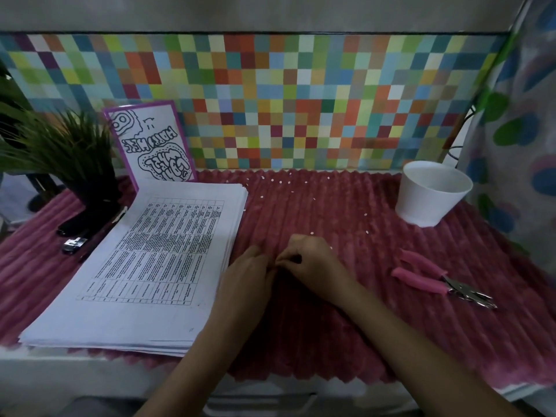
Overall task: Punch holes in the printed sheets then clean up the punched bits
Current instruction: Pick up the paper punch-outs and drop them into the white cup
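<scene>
A thick stack of printed sheets (144, 266) with a table on top lies at the left of the pink ribbed cloth (346, 332). Small white punched bits (281, 182) are scattered over the cloth towards the back and middle. My left hand (246, 278) rests on the cloth with its fingers fairly straight, beside the stack. My right hand (307, 260) touches it, fingers curled and fingertips pinched together as on bits too small to make out. The pink-handled hole punch (442, 279) lies alone at the right.
A white foam cup (433, 197) stands at the back right. A dark potted plant (69, 152) and a purple-framed card (150, 139) stand at the back left, with a small metal tool (73, 245) beside the stack. A checkered wall backs the table and a curtain hangs at right.
</scene>
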A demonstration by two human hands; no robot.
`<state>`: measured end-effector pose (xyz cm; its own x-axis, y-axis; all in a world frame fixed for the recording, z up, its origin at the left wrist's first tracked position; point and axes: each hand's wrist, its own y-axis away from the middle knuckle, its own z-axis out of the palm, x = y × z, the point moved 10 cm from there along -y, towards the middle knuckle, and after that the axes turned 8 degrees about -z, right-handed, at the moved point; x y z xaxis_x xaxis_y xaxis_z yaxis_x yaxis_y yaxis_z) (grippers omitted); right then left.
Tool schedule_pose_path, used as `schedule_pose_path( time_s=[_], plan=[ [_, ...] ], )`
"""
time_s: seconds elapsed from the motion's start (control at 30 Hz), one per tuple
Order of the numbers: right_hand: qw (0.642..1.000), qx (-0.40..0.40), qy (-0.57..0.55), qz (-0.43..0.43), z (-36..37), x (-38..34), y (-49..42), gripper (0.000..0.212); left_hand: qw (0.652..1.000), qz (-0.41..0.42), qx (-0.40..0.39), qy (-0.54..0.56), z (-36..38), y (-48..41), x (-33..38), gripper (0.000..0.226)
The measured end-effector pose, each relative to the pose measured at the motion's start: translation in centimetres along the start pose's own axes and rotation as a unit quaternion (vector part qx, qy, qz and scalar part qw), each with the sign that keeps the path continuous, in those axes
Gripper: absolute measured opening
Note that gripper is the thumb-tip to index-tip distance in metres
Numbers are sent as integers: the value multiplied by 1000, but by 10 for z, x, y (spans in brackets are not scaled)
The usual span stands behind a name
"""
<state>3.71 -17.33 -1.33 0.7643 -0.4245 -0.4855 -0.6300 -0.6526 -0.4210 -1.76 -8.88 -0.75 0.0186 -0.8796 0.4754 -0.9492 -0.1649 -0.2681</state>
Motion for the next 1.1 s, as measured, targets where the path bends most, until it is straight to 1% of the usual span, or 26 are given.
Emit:
schedule_pose_path(
  time_s=[0.13, 0.17, 0.23, 0.33, 0.37, 0.4, 0.5, 0.53, 0.6, 0.7, 0.73, 0.8, 0.87, 0.93, 0.97, 1.0, 1.07, 1.1],
  plan=[
    [999, 13, 42, 3, 5, 0, 9, 15, 999, -10, -4, -37, 4, -2, 0, 16],
    [999, 19, 36, 11, 5, 2, 9, 14, 998, -15, -11, -52, 6, -4, 2, 17],
    [998, 54, -13, 29, -6, 5, 11, 12, 997, -27, -29, -70, 8, -7, 2, 16],
    [988, 112, -74, 77, -41, 17, 14, 15, 993, -61, -65, -80, 6, -13, -5, 16],
    [984, 125, -84, 93, -56, 23, 17, 13, 992, -69, -72, -76, 1, -16, -5, 15],
    [981, 140, -88, 104, -72, 29, 20, 11, 994, -66, -62, -65, -8, -19, 1, 13],
    [967, 204, -70, 137, -135, 53, 32, 12, 1000, -8, 6, -3, -39, -37, 51, 12],
    [960, 230, -53, 149, -159, 62, 36, 13, 1000, 0, 2, 31, -42, -47, 71, 15],
    [942, 280, -14, 183, -207, 86, 45, 14, 996, 18, -33, 85, -33, -70, 117, 22],
    [908, 345, 15, 236, -261, 132, 67, 27, 982, 115, -56, 136, 0, -107, 194, 23],
    [898, 359, 27, 253, -271, 147, 75, 29, 978, 128, -61, 152, 15, -121, 213, 23],
    [887, 357, 69, 284, -281, 173, 87, 26, 974, 129, -82, 168, 49, -148, 238, 26],
    [894, 326, 115, 285, -281, 190, 86, 22, 976, 125, -81, 157, 76, -170, 254, 33],
    [901, 285, 145, 293, -277, 204, 82, 11, 979, 120, -94, 135, 97, -186, 262, 40],
    [901, 263, 154, 309, -275, 212, 81, 9, 979, 119, -115, 117, 105, -191, 264, 31],
    [900, 237, 161, 327, -274, 218, 81, 12, 977, 125, -140, 97, 113, -194, 266, 19],
    [903, 195, 166, 344, -274, 227, 78, 16, 971, 144, -182, 62, 121, -198, 269, 22],
    [907, 184, 162, 343, -275, 229, 76, 16, 967, 158, -190, 56, 121, -199, 270, 23]
  ],
)
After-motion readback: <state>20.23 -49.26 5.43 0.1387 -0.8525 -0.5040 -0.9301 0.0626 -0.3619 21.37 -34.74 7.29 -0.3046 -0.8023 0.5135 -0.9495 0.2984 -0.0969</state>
